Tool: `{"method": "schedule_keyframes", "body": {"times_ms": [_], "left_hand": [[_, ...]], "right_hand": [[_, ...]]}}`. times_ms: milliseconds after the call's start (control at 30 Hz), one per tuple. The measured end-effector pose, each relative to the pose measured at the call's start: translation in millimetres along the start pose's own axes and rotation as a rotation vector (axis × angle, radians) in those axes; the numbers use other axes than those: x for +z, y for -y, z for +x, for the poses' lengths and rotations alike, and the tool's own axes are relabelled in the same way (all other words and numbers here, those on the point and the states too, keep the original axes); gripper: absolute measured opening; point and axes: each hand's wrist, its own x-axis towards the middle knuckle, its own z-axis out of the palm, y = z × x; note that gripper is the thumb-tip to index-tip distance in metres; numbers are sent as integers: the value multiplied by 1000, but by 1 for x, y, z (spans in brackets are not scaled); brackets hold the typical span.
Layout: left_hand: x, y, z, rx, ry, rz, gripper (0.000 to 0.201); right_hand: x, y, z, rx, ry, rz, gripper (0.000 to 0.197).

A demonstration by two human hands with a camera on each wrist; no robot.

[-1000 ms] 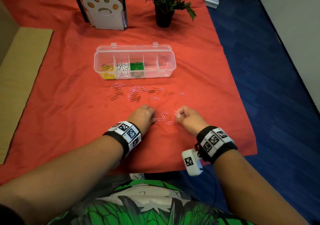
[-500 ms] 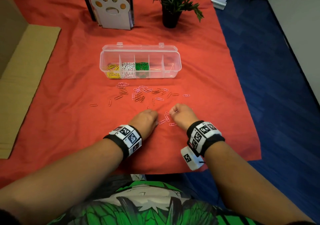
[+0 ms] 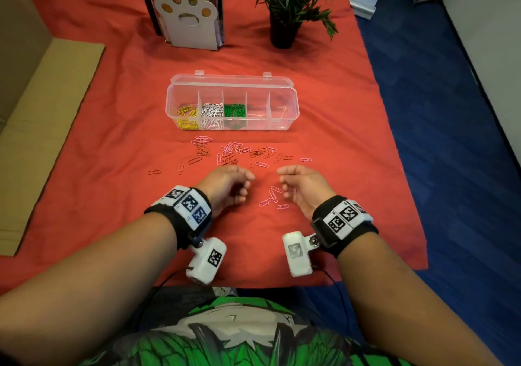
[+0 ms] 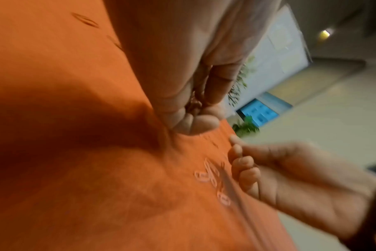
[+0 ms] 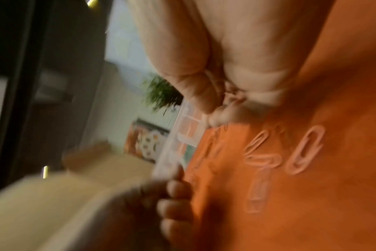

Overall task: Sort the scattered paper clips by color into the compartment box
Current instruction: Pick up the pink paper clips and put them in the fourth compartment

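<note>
On red cloth (image 3: 324,89) | wire pink clips (image 3: 272,196) | left hand (image 3: 225,185), right hand (image 3: 304,186): each grip pinching clips.

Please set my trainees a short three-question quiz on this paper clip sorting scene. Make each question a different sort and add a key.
1. Multiple choice: which colour fills the middle compartment of the compartment box? A yellow, B green, C pink.
2. True or false: the potted plant stands nearer the camera than the box.
3. Fill the gap: in the head view, the white clips lie directly to the ___ of the yellow clips.
Key: 1 B; 2 false; 3 right.
</note>
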Motion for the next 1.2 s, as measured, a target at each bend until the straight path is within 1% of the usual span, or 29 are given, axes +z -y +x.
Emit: {"method": "schedule_keyframes", "body": {"times_ms": [33,100,133,167,200,267,333,400,500,600,667,733,767,800,833,933,1000,1033,1067,1100,1133,1167,1200], "left_hand": [[5,5,4,36,-16,145,20],[13,15,10,166,-37,518,10],[15,20,12,248,-51,726,9],[17,25,13,330,-72,917,14],[18,28,13,402,-89,1044,18],[19,29,12,481,-107,1133,21],[17,29,13,519,-108,1167,17],[12,27,13,522,-98,1193,15],[2,27,11,535,-120,1217,18],[-3,32,10,558,-115,1289,18],[-1,33,9,552,-90,1341,19],[1,32,9,545,-79,1370,18],[2,32,8,541,-73,1382,19],[4,31,8,539,-69,1393,19],[4,30,8,535,-67,1407,20],[6,27,6,517,-79,1478,24],[7,26,6,499,-74,1515,25],[8,26,5,489,-66,1535,24],[10,26,6,481,-62,1557,24],[10,27,6,481,-61,1571,25],[11,28,6,483,-53,1561,25],[10,28,7,481,-42,1509,25],[9,28,7,479,-38,1413,22]], "right_hand": [[0,-2,4,-39,-50,-256,23],[-1,-6,9,-143,-129,-803,12],[-2,-8,8,-187,-150,-992,6],[-2,-12,6,-231,-163,-1110,9],[-2,-16,5,-277,-166,-1172,15],[0,-22,2,-374,-173,-1237,23],[2,-25,-1,-446,-160,-1311,27],[6,-27,-3,-494,-153,-1381,26],[14,-29,-5,-515,-157,-1475,20],[19,-31,-6,-477,-114,-1527,27],[17,-29,-3,-435,-74,-1436,24],[10,-21,2,-367,-51,-1190,8],[4,-17,5,-327,-50,-1035,7],[-2,-14,7,-281,-62,-869,18],[-8,-11,8,-227,-79,-686,23],[-30,2,6,-71,-72,-153,30],[-42,13,6,-4,-59,179,25],[-47,18,6,24,-63,284,23],[-50,21,8,42,-79,331,22],[-52,23,11,47,-105,319,21],[-52,24,15,37,-140,244,19],[-52,24,22,11,-183,105,19],[-52,25,30,-28,-225,-112,18]]}}
